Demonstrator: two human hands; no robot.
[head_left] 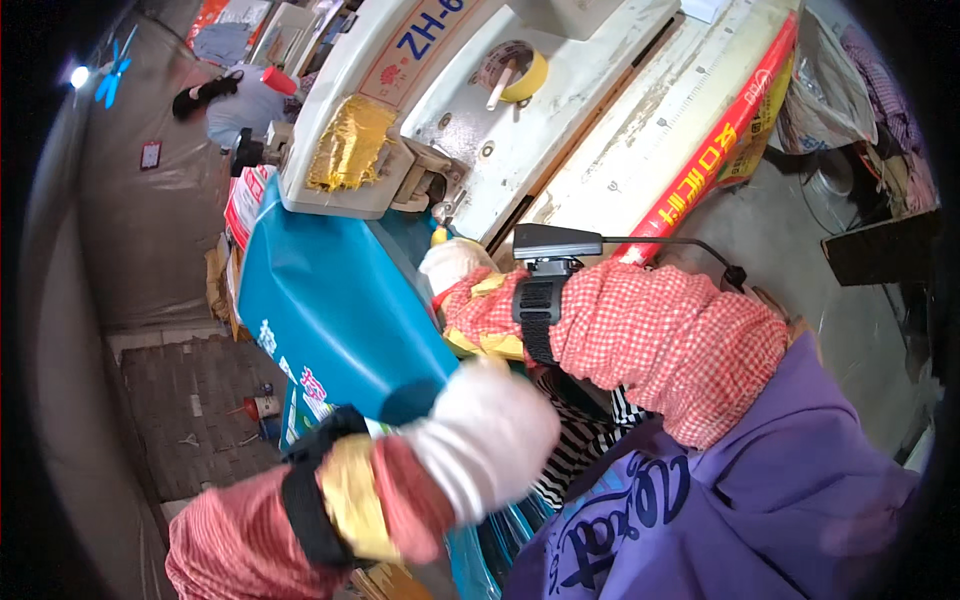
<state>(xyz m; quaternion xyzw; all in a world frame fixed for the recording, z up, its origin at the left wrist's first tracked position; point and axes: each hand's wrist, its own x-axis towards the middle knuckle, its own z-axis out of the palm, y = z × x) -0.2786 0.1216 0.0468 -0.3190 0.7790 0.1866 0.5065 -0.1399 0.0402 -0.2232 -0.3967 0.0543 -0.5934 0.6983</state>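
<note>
A large glossy teal plastic sheet [330, 290], with white and pink print along its lower edge, hangs in a curve from the arm of a white sewing machine [440, 80]. My right hand [457, 264], in a white glove, is by the sheet's right edge, close below the machine's needle area. One yellowish fingertip points up there; the other fingers are hidden. Nearer to me, my left hand [490, 430], also in a white glove, is over the sheet's lower right part, above my lap. Motion smears its fingers, so its grip cannot be made out.
A tape roll [525, 78] with a pale stick sits on the machine bed. Red and yellow printed plastic [700, 165] lines the worktable's right edge. More folded teal plastic [475, 555] lies by my lap. Another person [240, 105] is at the far left. A wooden board [885, 248] stands right.
</note>
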